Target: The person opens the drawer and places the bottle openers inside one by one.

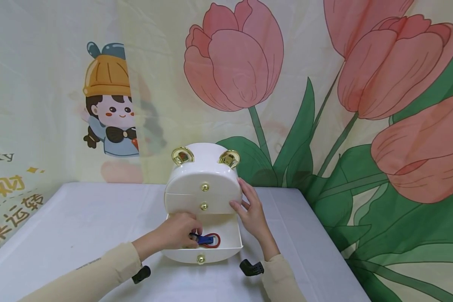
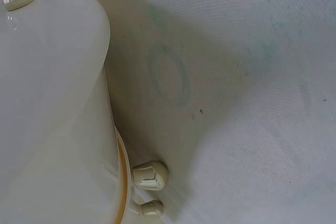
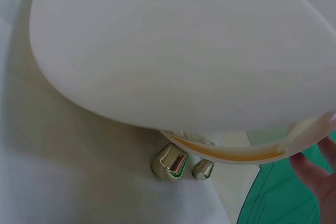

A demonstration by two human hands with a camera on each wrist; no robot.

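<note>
A white bear-shaped drawer box [image 1: 219,180] with gold ears and knobs stands on the table. Its bottom drawer [image 1: 232,241] is pulled out toward me. Inside lies a small blue item [image 1: 205,240] with a red loop [image 1: 219,241]; its exact kind is unclear. My left hand [image 1: 177,231] reaches over the drawer's left side, fingertips curled down and pinching the blue item's left end. On the box's right side my right hand [image 1: 252,212] steadies the wall, thumb at the front edge and fingers extended behind. In the right wrist view, fingertips [image 3: 299,161] touch the box's rim.
A white cloth covers the table [image 1: 109,222]. Behind it hangs a curtain [image 1: 154,75] printed with tulips and a cartoon figure. Black wrist-camera mounts [image 1: 251,267] stick out below the sleeves. Gold feet [image 2: 149,176] show under the box in both wrist views.
</note>
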